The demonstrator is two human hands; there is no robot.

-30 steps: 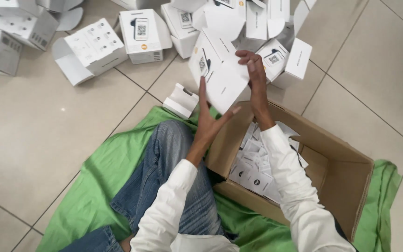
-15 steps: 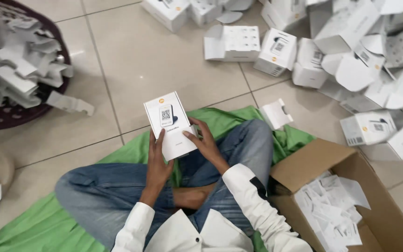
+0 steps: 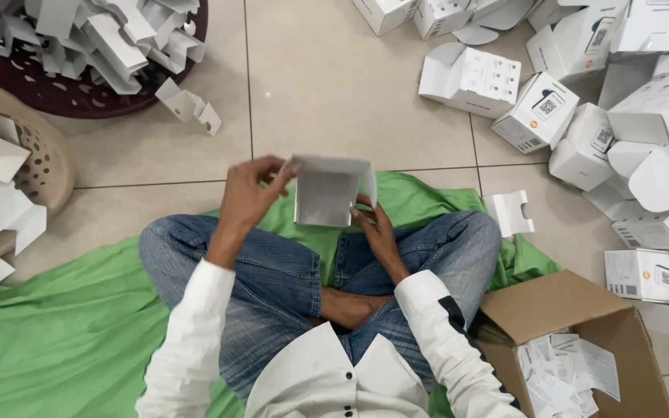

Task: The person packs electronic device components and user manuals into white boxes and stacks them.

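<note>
Both hands grasp one small white carton (image 3: 327, 192), held up over the crossed legs with its open mouth turned toward the person. The left hand (image 3: 248, 193) pinches the top-left flap between fingertips and thumb, and the right hand (image 3: 377, 228) cups the lower right corner from beneath. Judging by that hold, the inside is being shown to the eye while the flap is kept out of the way.

Beneath the carton spreads a green cloth (image 3: 63, 333), the biggest thing around, covering the floor under the seated person and running out to the left. Beyond it, past the carton's far edge, bare tile floor (image 3: 334, 85) leaves open room straight ahead. To the right of the grip lies a heap of white boxes (image 3: 621, 101), some shut and some gaping, crowding that whole side. Near the right elbow sits a brown cardboard box (image 3: 582, 325) with paper leaflets (image 3: 567, 375) in it, within easy reach. Far left of the grip stand a dark basket (image 3: 63, 97) and a tan basket (image 3: 48, 166), both piled with white card inserts. Just right of the right knee lies one loose white insert (image 3: 509, 213), close to the cloth's edge.
</note>
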